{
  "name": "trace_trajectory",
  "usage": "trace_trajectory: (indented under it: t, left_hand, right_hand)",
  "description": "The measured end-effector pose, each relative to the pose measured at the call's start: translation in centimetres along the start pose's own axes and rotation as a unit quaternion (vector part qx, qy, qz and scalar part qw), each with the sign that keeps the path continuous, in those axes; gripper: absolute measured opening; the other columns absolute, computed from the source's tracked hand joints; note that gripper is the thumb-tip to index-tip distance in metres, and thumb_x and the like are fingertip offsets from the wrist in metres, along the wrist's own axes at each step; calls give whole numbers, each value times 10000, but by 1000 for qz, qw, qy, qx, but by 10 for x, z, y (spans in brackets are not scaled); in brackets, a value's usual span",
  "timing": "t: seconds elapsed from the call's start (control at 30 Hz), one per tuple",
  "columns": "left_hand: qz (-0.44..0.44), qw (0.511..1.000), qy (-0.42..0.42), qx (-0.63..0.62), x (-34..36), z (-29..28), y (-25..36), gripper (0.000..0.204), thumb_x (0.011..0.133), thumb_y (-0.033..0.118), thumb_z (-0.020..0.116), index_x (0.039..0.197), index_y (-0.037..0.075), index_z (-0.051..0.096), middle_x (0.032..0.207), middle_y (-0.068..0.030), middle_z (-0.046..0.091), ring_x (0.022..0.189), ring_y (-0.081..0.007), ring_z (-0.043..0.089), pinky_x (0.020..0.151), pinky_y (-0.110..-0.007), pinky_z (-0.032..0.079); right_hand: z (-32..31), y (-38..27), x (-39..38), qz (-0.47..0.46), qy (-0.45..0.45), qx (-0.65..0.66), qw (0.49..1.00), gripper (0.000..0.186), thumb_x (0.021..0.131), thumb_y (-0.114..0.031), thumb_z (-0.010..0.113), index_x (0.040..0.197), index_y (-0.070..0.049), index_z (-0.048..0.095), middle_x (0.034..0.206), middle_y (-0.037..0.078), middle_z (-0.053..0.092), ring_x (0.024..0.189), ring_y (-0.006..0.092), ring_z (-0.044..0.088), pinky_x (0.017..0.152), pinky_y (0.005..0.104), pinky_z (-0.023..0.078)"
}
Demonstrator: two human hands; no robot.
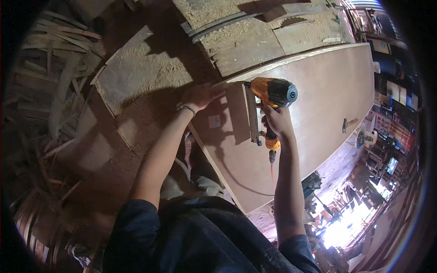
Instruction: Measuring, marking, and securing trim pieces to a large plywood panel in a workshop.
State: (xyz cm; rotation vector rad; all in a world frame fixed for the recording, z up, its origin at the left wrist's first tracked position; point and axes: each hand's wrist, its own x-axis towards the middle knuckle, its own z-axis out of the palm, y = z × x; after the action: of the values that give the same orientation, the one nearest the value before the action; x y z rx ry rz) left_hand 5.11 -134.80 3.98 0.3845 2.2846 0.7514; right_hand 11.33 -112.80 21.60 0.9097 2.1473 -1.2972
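Observation:
My right hand (276, 119) is closed round a yellow-and-black nail gun (268, 91) with a hose running down from its handle. The gun's nose points left, at the upper edge of a large pale wooden panel (318, 95), its magazine hanging over the surface. At that edge, just left of the nose, my left hand (200, 95) grips the panel's rim beside a light wooden edge strip (296, 57); its fingertips are partly shadowed. A small pale square label (214, 121) is on the panel below that hand, and a hammer (347, 125) lies toward the far right.
Sawdust-covered boards (145, 73) are behind and left of the panel. A pile of offcuts and slats (61, 77) fills the left side. A cluttered workshop with shelving, loose timber and a bright opening (346, 223) lies beyond the panel at right. My legs are partly visible below.

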Motion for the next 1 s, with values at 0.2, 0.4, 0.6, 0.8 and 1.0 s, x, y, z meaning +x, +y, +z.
trace_trajectory:
  t: [0.2,0.4,0.6,0.8,1.0]
  left_hand:
    - [-8,1000,18,2,-4,-4,7,851,802,791,326,1094,36,587,993,-208,659,948,-356,638,796,-458,499]
    - [57,991,-100,-70,-14,-29,-18,788,825,715,441,1269,66,502,1141,-215,607,1051,-391,581,908,-441,453]
    - [-13,993,14,-114,-57,-30,-26,798,770,782,422,1191,127,594,1076,-172,642,1012,-360,603,868,-437,466]
    - [-2,995,10,-102,-50,-15,-38,775,795,756,410,1188,114,597,1071,-164,647,1017,-355,604,876,-445,468]
    - [7,996,34,-77,-47,-4,-46,747,832,717,395,1217,102,572,1082,-169,644,1016,-357,603,881,-456,469]
  right_hand:
    - [3,-12,1,9,33,-53,998,226,782,-147,576,946,3,616,702,41,543,522,113,526,480,264,441]
    - [13,-26,-7,13,-2,-12,1000,241,767,-104,531,960,11,619,705,49,563,512,113,532,473,263,445]
    - [37,-19,-22,24,-52,-10,998,199,809,-129,573,953,3,610,742,61,585,517,122,559,482,260,460]
    - [44,-8,-24,13,-46,14,999,235,825,-128,547,996,5,636,747,53,579,522,118,551,486,255,458]
    - [48,-8,-28,27,-52,26,998,236,842,-129,543,1011,9,631,746,41,565,522,114,551,482,256,455]
